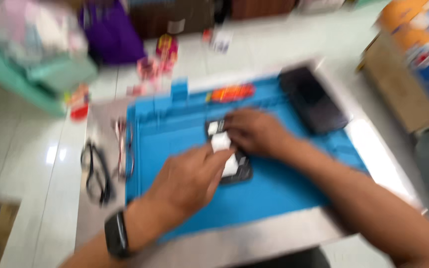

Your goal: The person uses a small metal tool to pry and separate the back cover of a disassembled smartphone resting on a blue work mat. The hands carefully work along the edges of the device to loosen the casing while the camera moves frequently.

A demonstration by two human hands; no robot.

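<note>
The frame is blurred by motion. A small dark phone lies open on a blue work mat. My left hand, with a black wristband, pinches a small white piece over the phone. On the phone's upper end rests my right hand, its fingers curled down and holding it in place. White patches show inside the phone between the two hands.
A dark tablet-like slab lies at the mat's far right corner. An orange tool strip sits at the mat's far edge. Black cable loops lie left of the mat. A cardboard box stands at right; purple and pink items are behind.
</note>
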